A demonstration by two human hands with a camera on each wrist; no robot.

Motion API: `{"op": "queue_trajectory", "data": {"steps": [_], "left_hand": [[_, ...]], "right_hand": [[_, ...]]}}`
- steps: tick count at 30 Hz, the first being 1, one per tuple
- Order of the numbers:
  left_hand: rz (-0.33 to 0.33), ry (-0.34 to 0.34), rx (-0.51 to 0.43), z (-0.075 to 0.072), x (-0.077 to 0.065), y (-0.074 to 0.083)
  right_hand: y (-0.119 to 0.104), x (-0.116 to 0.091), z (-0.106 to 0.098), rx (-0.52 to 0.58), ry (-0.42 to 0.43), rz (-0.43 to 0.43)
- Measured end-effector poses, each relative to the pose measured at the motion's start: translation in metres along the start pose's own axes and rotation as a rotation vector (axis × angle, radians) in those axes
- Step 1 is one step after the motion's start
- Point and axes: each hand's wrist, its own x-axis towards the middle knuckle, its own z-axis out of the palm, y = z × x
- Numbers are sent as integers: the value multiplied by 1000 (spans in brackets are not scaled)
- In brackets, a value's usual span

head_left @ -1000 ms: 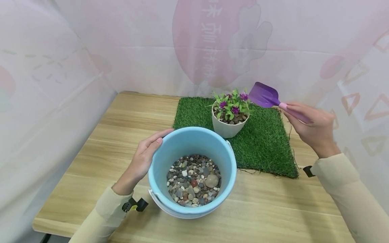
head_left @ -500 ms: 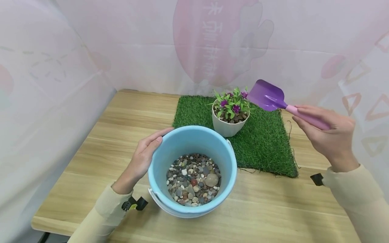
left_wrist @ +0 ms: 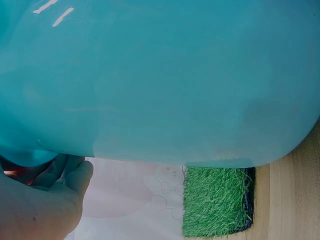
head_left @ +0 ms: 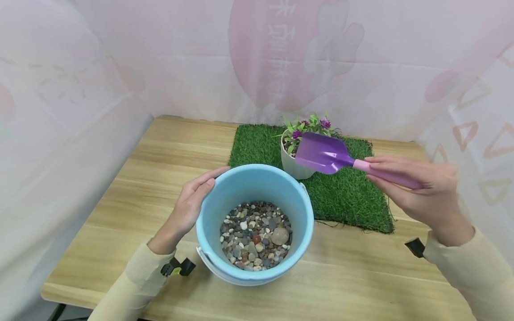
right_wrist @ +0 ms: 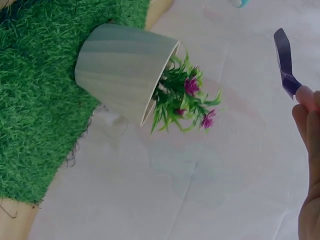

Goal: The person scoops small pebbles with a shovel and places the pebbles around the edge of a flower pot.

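Observation:
In the head view, a light blue bucket (head_left: 249, 185) stands on the table, with mixed pebbles (head_left: 257, 236) inside. My left hand (head_left: 185, 209) grips its rim at the left; in the left wrist view that hand (left_wrist: 45, 202) is at the rim, beside the bucket's outer wall (left_wrist: 175, 90). Held by its pink handle in my right hand (head_left: 425, 196) is a purple shovel (head_left: 325, 154). Its blade carries nothing visible and hangs in the air, partly covering the potted plant (head_left: 291, 162). The right wrist view shows the shovel (right_wrist: 285, 60) edge-on, apart from the pot (right_wrist: 120, 70).
The plant, with purple flowers, stands on a green artificial grass mat (head_left: 349, 200) behind the bucket. Below lies a wooden table (head_left: 176, 142). White printed curtains (head_left: 192, 80) hang close around the back and sides. The bucket's white handle (head_left: 205, 258) hangs down.
My right hand first moved right with the shovel, then came back left and lower, bringing the blade in front of the plant. The left hand and bucket stay in place.

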Motion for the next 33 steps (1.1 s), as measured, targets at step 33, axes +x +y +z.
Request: {"op": "queue_trajectory", "data": {"steps": [33], "left_hand": [[-4, 3, -22, 1, 1, 0]], "right_hand": [[3, 25, 63, -187, -756, 68]]}}
